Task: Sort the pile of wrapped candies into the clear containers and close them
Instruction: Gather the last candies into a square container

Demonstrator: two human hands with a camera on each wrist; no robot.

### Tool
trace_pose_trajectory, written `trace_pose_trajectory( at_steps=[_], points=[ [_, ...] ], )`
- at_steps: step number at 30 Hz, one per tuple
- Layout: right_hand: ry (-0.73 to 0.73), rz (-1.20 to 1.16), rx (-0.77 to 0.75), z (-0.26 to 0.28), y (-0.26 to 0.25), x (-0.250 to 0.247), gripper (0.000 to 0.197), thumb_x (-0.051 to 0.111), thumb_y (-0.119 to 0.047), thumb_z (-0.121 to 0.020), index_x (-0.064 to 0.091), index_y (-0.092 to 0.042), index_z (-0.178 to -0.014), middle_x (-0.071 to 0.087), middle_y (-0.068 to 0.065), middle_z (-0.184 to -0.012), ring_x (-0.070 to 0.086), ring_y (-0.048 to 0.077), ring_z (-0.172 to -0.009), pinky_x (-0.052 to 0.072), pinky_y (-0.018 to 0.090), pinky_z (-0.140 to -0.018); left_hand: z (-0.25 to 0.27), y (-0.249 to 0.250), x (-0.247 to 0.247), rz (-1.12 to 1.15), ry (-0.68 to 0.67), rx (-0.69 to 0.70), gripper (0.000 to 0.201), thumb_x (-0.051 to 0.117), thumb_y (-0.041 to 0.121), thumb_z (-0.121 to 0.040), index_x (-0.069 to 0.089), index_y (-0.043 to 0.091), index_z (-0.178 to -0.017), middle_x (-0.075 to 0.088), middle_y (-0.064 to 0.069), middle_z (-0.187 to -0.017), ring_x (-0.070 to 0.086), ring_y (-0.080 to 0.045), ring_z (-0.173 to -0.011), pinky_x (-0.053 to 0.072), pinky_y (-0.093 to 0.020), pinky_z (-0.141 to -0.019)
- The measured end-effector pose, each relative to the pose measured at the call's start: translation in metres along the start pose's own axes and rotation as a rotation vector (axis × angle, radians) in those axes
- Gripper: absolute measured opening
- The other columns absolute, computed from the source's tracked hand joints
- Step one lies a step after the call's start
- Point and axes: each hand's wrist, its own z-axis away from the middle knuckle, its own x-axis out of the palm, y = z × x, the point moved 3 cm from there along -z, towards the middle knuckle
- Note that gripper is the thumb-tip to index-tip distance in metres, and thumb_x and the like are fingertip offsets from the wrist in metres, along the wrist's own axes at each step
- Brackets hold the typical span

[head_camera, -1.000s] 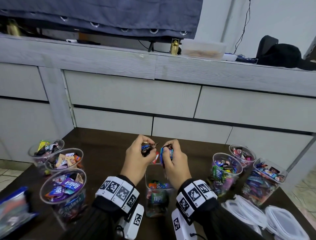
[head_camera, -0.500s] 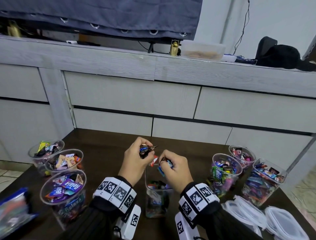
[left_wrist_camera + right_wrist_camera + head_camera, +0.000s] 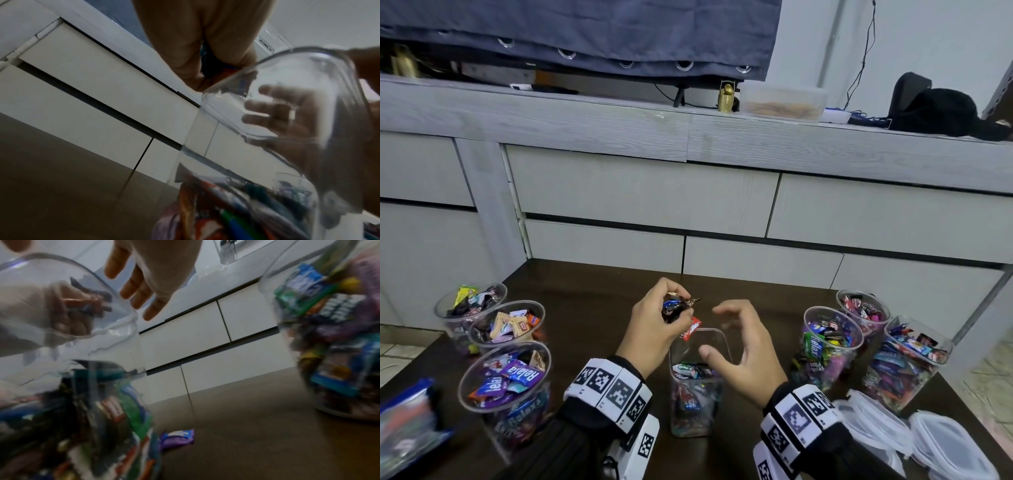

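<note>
Purple candy (image 3: 177, 438) behind container (image 3: 68, 340)

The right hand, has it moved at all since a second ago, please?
Yes. The right hand has opened, dropped its candies and sunk toward the near rim of the centre container, which stands as before.

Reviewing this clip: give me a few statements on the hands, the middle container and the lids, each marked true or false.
1. The left hand grips a bunch of wrapped candies. True.
2. The right hand pinches a blue candy. False: its fingers are spread and hold nothing.
3. The middle container stands between the two hands, partly filled. True.
4. Every container is closed. False: all in view are open, and the lids lie on the table at the right.
5. A red-wrapped candy is by the middle container's rim. True.
</note>
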Motion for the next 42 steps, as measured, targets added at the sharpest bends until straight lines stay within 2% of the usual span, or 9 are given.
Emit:
trace_pose_trajectory(
  at_steps=[2,5,11,15,22,26,31,36,42],
  points=[
    [-0.072,-0.006,0.132,0.008,0.014,-0.001,0.08,0.073,-0.064,-0.062,0.036,-0.039,-0.129,0.042,-0.02,-0.131,0.042,-0.002,-0.124,0.038,0.015,-0.099,0.0,0.001,0.001,-0.015,-0.013,0.023,0.022,0.069,0.0,-0.085,0.057,0.017,-0.094,0.063,0.004,-0.094,0.062,-0.003,-0.088,0.049,-0.015,-0.079],
    [-0.264,-0.026,0.305,0.02,0.036,0.003,0.111,0.082,-0.067,-0.048,0.021,-0.045,-0.138,0.039,-0.025,-0.138,0.04,-0.007,-0.127,0.037,0.024,-0.107,0.003,0.003,0.004,-0.051,-0.116,0.074,0.023,0.069,0.001,-0.085,0.057,0.02,-0.093,0.061,0.005,-0.096,0.061,-0.004,-0.09,0.051,-0.018,-0.079],
    [-0.371,-0.049,0.336,0.029,0.042,0.016,0.084,0.086,-0.059,-0.054,0.037,-0.048,-0.121,0.061,-0.025,-0.115,0.061,-0.006,-0.103,0.046,0.008,-0.081,0.007,0.006,0.014,-0.244,-0.47,0.232,0.03,0.068,0.013,-0.085,0.051,0.037,-0.09,0.052,0.018,-0.101,0.058,-0.004,-0.095,0.048,-0.015,-0.078],
    [-0.356,-0.051,0.335,0.029,0.041,0.015,0.077,0.085,-0.059,-0.055,0.04,-0.046,-0.117,0.063,-0.024,-0.11,0.062,-0.006,-0.099,0.048,0.009,-0.077,0.008,0.011,0.014,-0.388,-0.586,0.311,0.023,0.064,0.024,-0.085,0.048,0.039,-0.092,0.051,0.015,-0.101,0.056,-0.004,-0.094,0.05,-0.025,-0.081],
    [-0.35,-0.069,0.351,0.029,0.041,0.015,0.075,0.086,-0.056,-0.055,0.041,-0.046,-0.114,0.062,-0.025,-0.112,0.062,-0.006,-0.1,0.048,0.008,-0.076,0.004,0.018,0.017,-0.609,-0.731,0.312,0.016,0.058,0.036,-0.089,0.06,0.032,-0.105,0.06,0.012,-0.102,0.057,-0.003,-0.091,0.052,-0.024,-0.08],
    [-0.331,-0.077,0.373,0.032,0.041,0.016,0.077,0.087,-0.054,-0.055,0.04,-0.048,-0.116,0.061,-0.026,-0.113,0.061,-0.007,-0.102,0.047,0.006,-0.077,0.005,0.021,0.015,-0.615,-0.719,0.326,0.027,0.056,0.036,-0.088,0.069,0.029,-0.111,0.069,0.009,-0.103,0.063,-0.006,-0.091,0.054,-0.028,-0.08],
    [-0.35,-0.115,0.401,0.032,0.042,0.017,0.079,0.088,-0.051,-0.054,0.04,-0.05,-0.116,0.062,-0.022,-0.114,0.062,-0.003,-0.104,0.052,0.014,-0.081,0.017,0.015,0.01,-0.516,-0.595,0.301,0.038,0.056,0.042,-0.085,0.066,0.034,-0.12,0.071,0.013,-0.109,0.064,0.002,-0.092,0.051,-0.015,-0.078],
    [-0.353,-0.111,0.407,0.033,0.041,0.016,0.083,0.087,-0.053,-0.052,0.037,-0.051,-0.118,0.064,-0.015,-0.113,0.062,-0.003,-0.104,0.053,0.019,-0.084,0.025,0.008,0.006,-0.294,-0.454,0.325,0.042,0.07,0.046,-0.079,0.063,0.03,-0.117,0.053,0.023,-0.13,0.054,0.003,-0.117,0.05,-0.023,-0.095],
    [-0.391,-0.148,0.417,0.035,0.044,0.017,0.086,0.089,-0.049,-0.053,0.037,-0.048,-0.121,0.062,-0.017,-0.117,0.06,-0.001,-0.109,0.052,0.019,-0.087,0.026,-0.015,0.002,-0.219,-0.41,0.124,0.093,0.083,0.067,-0.055,0.034,0.053,-0.134,0.029,0.036,-0.142,0.035,0.011,-0.132,0.043,-0.025,-0.104]
  ],
)
